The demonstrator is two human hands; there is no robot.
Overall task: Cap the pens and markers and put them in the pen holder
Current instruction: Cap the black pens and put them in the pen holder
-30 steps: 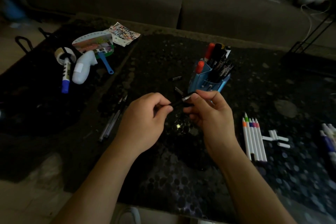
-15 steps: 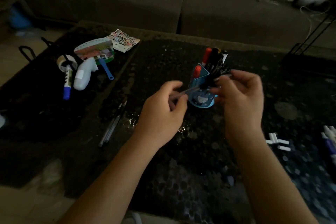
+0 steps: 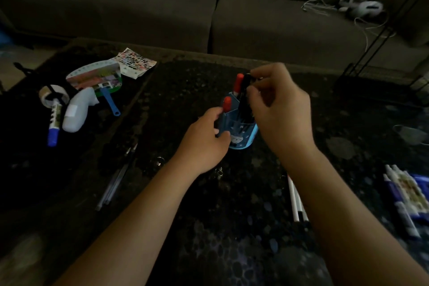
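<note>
Head view, dim light. I am watching the left hand wrapping the near left side of the blue pen holder, fingers closed on its wall, presumably to keep it from tipping while a pen goes in. The right hand is pinching a black pen near its top and lowering it upright into the holder, beside two red-capped markers; fingers narrow, closed on the barrel. I am not seeing clearly whether the pen's cap is seated, too dark.

Compared with half a second back: the left hand has left the pen and moved onto the holder, and the right hand, which was carrying the pen nearly level in front of the holder, is now holding it upright over the opening.

White markers are lying on the table near the right forearm, clear pens to the left, still waiting.
</note>
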